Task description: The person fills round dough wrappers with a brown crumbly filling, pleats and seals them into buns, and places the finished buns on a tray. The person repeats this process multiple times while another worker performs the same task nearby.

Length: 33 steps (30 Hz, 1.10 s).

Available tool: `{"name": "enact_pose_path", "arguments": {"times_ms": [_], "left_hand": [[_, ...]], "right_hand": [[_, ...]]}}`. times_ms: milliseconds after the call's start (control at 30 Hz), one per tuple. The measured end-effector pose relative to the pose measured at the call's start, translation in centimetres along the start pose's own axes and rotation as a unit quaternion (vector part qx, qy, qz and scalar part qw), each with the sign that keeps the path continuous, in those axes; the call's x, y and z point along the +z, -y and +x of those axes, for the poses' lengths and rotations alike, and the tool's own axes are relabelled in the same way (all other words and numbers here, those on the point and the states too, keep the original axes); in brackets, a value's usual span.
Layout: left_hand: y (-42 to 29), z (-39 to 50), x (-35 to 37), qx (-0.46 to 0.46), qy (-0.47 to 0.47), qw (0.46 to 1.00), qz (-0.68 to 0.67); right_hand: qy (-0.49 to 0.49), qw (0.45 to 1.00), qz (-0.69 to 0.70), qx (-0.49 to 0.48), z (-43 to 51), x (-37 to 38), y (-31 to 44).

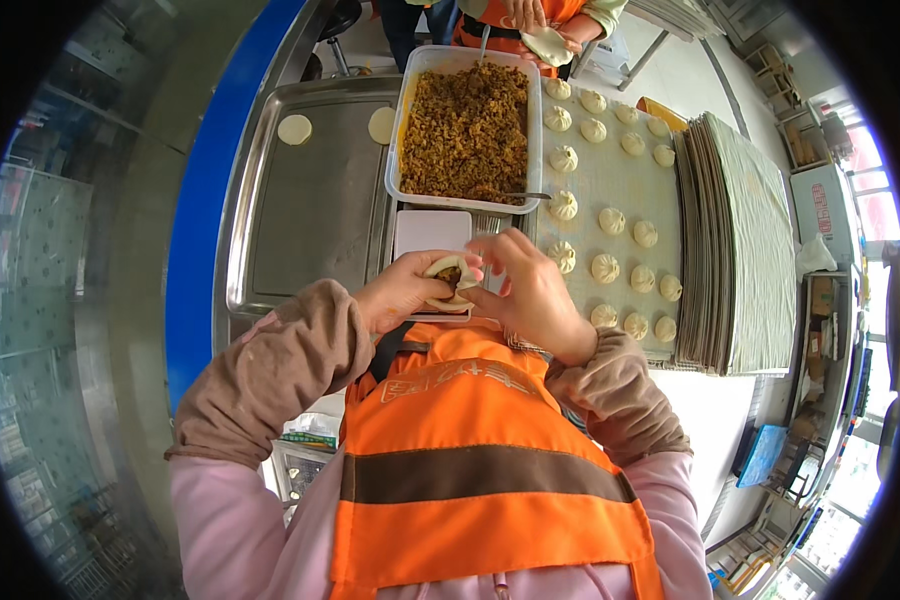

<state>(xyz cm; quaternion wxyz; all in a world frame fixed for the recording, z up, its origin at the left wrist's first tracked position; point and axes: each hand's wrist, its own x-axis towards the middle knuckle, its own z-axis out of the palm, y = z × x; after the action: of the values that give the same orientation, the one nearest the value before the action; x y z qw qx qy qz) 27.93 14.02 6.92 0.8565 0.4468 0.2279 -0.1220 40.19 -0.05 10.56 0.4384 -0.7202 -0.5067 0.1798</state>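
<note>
My left hand (397, 290) holds a partly folded dough wrapper (450, 283) with dark filling (447, 275) showing inside. The fingers of my right hand (529, 292) pinch the wrapper's right edge. Beyond my hands stands a clear plastic tub (465, 204) of minced filling (465, 131), with a metal utensil (529, 196) lying at its near right rim. Two flat dough rounds, one at the left (295, 130) and one beside the tub (381, 125), lie on a steel tray (315, 217). Several pleated buns (605, 268) sit in loose rows on a cloth-like sheet at right.
A stack of cloth-covered trays (750, 247) borders the buns on the right. Across the tub, a co-worker's hands (525, 19) hold another dough wrapper (547, 46). A white rectangular plate or lid (433, 231) lies just beyond my hands. A blue edge (210, 172) runs along the left.
</note>
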Motion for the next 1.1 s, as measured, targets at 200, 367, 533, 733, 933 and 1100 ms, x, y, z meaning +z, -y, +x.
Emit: {"name": "enact_pose_path", "arguments": {"times_ms": [200, 367, 533, 733, 933, 1100], "left_hand": [[0.5, 0.3, -0.8, -0.062, 0.009, 0.998, 0.024], [0.6, 0.6, -1.4, -0.038, 0.026, 0.985, 0.168], [-0.9, 0.1, -0.2, -0.053, -0.029, 0.997, -0.048], [0.3, 0.2, -0.3, -0.001, -0.026, 0.999, -0.048], [0.0, 0.6, -0.7, -0.061, -0.006, 0.998, 0.012], [-0.2, 1.1, -1.1, -0.08, 0.021, 0.98, 0.183]], "right_hand": [[0.114, 0.987, -0.046, -0.108, -0.3, 0.4, -2.0], [0.142, 0.989, -0.019, -0.031, 0.8, 0.3, -0.8], [0.078, 0.996, -0.006, 0.043, 0.3, 0.0, -1.6], [0.02, 0.997, -0.054, -0.049, -0.1, 0.7, -0.7], [0.154, 0.985, -0.059, -0.046, 0.4, -0.2, -1.5], [0.086, 0.979, -0.099, -0.155, 0.5, 0.4, -0.3]]}}
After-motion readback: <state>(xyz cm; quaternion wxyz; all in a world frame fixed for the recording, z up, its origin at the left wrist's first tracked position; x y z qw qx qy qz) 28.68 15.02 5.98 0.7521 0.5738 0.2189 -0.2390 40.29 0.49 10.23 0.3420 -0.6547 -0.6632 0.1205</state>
